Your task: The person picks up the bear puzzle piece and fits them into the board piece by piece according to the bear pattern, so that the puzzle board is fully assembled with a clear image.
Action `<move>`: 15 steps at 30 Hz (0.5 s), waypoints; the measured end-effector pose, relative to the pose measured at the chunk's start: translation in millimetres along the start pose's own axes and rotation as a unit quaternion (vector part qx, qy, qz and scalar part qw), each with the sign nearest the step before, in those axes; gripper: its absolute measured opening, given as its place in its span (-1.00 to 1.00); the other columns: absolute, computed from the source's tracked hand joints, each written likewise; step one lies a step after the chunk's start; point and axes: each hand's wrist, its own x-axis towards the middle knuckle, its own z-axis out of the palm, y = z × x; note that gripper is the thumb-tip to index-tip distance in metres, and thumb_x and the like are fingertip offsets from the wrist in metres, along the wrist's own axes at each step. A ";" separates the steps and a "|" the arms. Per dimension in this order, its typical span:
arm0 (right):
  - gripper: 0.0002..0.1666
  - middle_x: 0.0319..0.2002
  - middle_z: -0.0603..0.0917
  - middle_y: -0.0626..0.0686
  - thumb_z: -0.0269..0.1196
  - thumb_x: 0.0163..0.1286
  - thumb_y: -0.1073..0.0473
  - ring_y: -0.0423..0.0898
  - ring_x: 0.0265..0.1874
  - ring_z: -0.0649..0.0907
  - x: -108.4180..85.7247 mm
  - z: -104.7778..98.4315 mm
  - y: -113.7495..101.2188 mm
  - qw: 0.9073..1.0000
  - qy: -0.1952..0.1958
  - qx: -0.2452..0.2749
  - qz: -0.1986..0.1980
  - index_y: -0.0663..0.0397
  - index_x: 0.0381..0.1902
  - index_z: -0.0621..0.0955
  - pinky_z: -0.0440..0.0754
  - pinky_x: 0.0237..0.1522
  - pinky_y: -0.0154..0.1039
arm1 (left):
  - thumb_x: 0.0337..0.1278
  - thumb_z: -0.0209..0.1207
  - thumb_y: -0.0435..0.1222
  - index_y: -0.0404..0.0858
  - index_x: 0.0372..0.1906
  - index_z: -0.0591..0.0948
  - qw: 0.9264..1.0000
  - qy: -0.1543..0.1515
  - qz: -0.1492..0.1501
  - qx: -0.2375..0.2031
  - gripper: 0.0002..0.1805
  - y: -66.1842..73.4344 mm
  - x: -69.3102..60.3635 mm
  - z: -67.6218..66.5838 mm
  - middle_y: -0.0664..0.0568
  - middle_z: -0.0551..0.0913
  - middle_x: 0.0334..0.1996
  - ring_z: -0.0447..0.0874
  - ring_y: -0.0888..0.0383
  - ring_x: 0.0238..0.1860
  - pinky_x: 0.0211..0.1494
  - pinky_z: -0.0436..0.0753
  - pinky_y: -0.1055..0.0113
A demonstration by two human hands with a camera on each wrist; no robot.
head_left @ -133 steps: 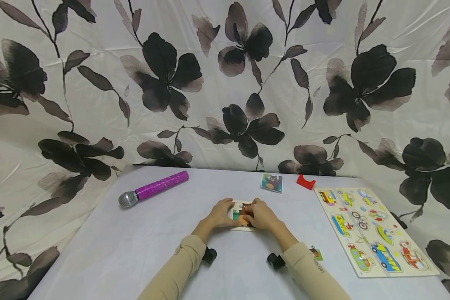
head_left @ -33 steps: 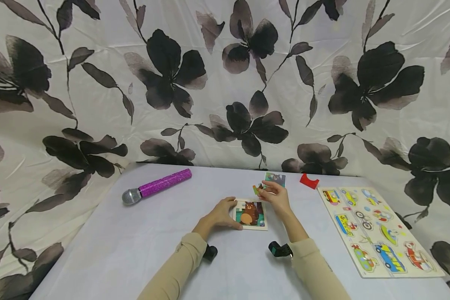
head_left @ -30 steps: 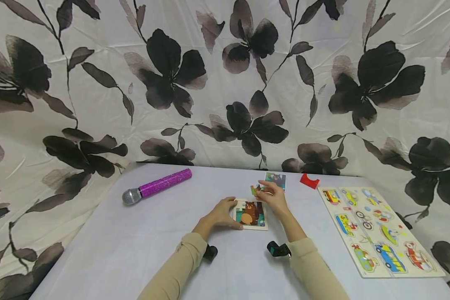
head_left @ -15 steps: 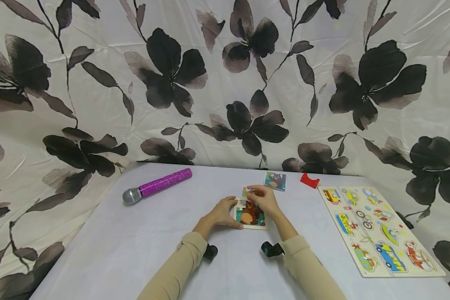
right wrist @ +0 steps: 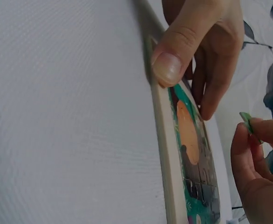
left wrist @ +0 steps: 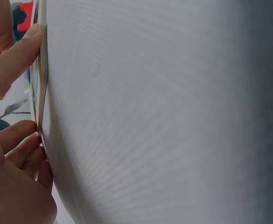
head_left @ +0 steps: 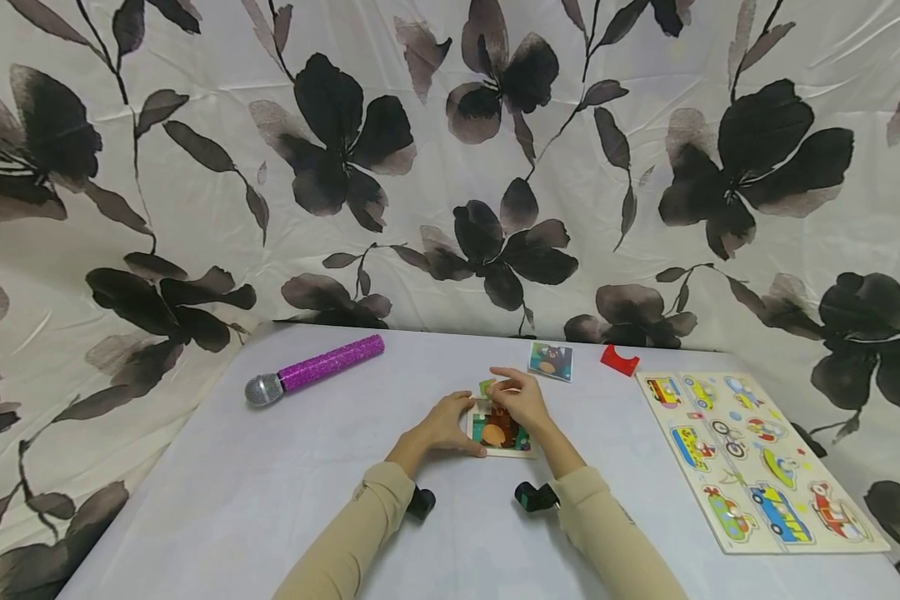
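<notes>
A small bear jigsaw puzzle (head_left: pixel 501 435) in a pale wooden frame lies on the white table. My left hand (head_left: pixel 444 427) holds the frame at its left side, thumb on the near edge and fingers at the far edge; the left wrist view shows the frame's edge (left wrist: pixel 43 79) between them. Over the puzzle's far edge, my right hand (head_left: pixel 523 402) pinches a small green puzzle piece (head_left: pixel 486 387) between thumb and fingertips. In the right wrist view this piece (right wrist: pixel 245 117) is raised above the board, apart from it. The fingers partly hide it.
Behind the hands lies a bear picture card (head_left: pixel 551 362), with a red curved piece (head_left: pixel 619 361) to its right. A large vehicle puzzle board (head_left: pixel 757 467) covers the table's right side. A purple glitter microphone (head_left: pixel 315 372) lies at the left. A floral cloth (head_left: pixel 450 183) hangs behind.
My right hand left the puzzle, and the loose piece near the right sleeve is now gone from there. Holding a piece, that hand has moved leftward over the puzzle's far edge. My left hand stayed.
</notes>
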 end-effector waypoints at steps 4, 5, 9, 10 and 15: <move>-0.70 -0.40 0.65 0.20 0.32 0.15 0.38 -0.09 -0.43 0.66 0.7 2.8 1.8 0.999 -0.012 -0.045 -0.024 0.42 -0.14 0.63 0.66 -0.41 -0.33 | -0.33 0.50 -0.08 -0.48 0.25 0.37 1.000 0.000 0.001 0.005 -0.02 -0.7 0.7 0.3 -0.27 0.27 0.33 0.18 -0.19 0.36 0.37 0.24 -0.01; -0.73 -0.44 0.65 0.18 0.34 0.14 0.38 -0.10 -0.48 0.66 0.5 3.4 1.8 0.998 -0.014 -0.057 -0.027 0.41 -0.18 0.65 0.66 -0.46 -0.33 | -0.33 0.50 -0.07 -0.47 0.26 0.37 1.000 -0.001 0.000 0.005 -0.02 -0.9 0.9 0.4 -0.26 0.27 0.33 0.18 -0.19 0.36 0.37 0.24 -0.02; -0.79 -0.54 0.65 0.08 0.38 0.09 0.35 -0.18 -0.58 0.60 0.6 4.6 2.1 0.991 -0.026 -0.124 -0.041 0.30 -0.27 0.67 0.58 -0.51 -0.34 | -0.32 0.49 -0.05 -0.44 0.29 0.35 1.000 -0.002 -0.005 0.001 0.00 -1.3 1.3 0.3 -0.24 0.25 0.35 0.17 -0.18 0.37 0.37 0.25 -0.02; -0.80 -0.54 0.66 0.06 0.39 0.09 0.34 -0.18 -0.57 0.59 0.3 4.8 2.1 0.989 -0.032 -0.140 -0.043 0.28 -0.29 0.67 0.59 -0.48 -0.33 | -0.32 0.49 -0.05 -0.44 0.29 0.34 1.000 -0.002 -0.005 0.000 0.00 -1.4 1.3 0.2 -0.24 0.25 0.35 0.17 -0.18 0.36 0.37 0.25 -0.02; -0.78 -0.50 0.69 0.06 0.43 0.07 0.27 -0.12 -0.48 0.64 -0.3 4.8 2.1 0.979 -0.054 -0.192 -0.042 0.23 -0.31 0.66 0.63 -0.32 -0.20 | -0.31 0.49 -0.06 -0.44 0.29 0.35 1.000 -0.003 -0.005 0.001 -0.01 -0.6 0.5 -0.2 -0.24 0.26 0.34 0.17 -0.18 0.36 0.36 0.27 -0.02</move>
